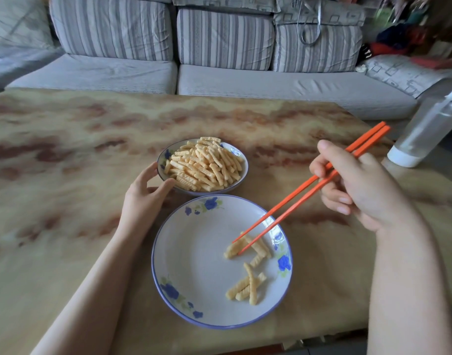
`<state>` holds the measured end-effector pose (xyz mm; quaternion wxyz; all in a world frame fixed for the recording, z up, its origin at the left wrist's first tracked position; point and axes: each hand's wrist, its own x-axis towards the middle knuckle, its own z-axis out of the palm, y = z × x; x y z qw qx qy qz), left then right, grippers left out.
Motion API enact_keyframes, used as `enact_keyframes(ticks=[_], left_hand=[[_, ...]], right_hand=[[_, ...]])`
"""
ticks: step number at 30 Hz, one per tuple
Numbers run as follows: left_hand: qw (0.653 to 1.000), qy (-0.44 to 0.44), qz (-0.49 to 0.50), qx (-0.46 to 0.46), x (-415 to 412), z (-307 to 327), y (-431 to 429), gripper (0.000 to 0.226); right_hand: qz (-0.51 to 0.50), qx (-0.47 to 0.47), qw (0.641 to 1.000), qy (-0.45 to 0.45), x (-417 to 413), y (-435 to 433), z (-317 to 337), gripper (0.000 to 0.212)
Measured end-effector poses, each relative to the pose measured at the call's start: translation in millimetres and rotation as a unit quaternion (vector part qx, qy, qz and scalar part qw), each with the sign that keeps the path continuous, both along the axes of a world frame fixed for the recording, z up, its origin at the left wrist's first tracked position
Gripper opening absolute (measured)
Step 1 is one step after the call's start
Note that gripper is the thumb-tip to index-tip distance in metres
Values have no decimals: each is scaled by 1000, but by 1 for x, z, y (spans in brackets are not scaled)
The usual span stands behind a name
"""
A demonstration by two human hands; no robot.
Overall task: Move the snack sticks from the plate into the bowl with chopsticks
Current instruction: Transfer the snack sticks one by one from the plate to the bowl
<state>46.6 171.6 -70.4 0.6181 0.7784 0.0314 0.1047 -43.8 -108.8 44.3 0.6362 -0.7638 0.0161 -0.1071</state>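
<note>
A white plate with blue flowers lies near me on the table. Several ridged yellow snack sticks rest on its right side. Behind it stands a small flowered bowl heaped with snack sticks. My right hand grips orange chopsticks, whose tips straddle one stick at the plate's right. My left hand cups the bowl's left rim, thumb and fingers touching it.
A clear plastic bottle with a white base stands at the table's right edge. A grey striped sofa runs along the far side of the marbled table.
</note>
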Motion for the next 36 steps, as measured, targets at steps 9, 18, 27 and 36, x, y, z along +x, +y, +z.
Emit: enact_keyframes(ticks=[9, 18, 27, 36], left_hand=[[1000, 10, 6, 1, 3, -2, 0, 46], [1000, 6, 5, 1, 5, -5, 2, 46], [1000, 9, 2, -2, 4, -4, 2, 48], [1000, 2, -2, 6, 5, -5, 3, 48]], right_hand=[[-29, 86, 995, -36, 11, 8, -8, 43], [7, 39, 999, -9, 16, 20, -14, 44], [-21, 63, 997, -27, 16, 16, -15, 43], [5, 39, 999, -9, 13, 10, -14, 44]])
